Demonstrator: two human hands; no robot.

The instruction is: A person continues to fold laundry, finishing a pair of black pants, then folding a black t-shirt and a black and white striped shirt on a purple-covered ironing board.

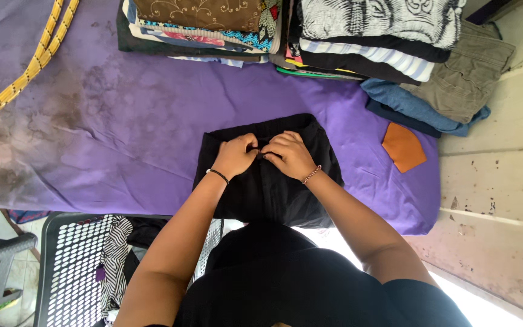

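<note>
Left hand (235, 155) and right hand (290, 154) pinch black garment (267, 188) beside orange patch (403, 147)

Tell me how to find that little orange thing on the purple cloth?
Start at the purple cloth that covers the table and go to its right-hand end. Just below the blue and khaki folded clothes lies the orange piece, flat and alone. It is the only orange thing there, small with angled corners, well to the right of the black garment.

purple-covered table (122, 121), black garment (267, 188), folded stacks (207, 30)
</note>
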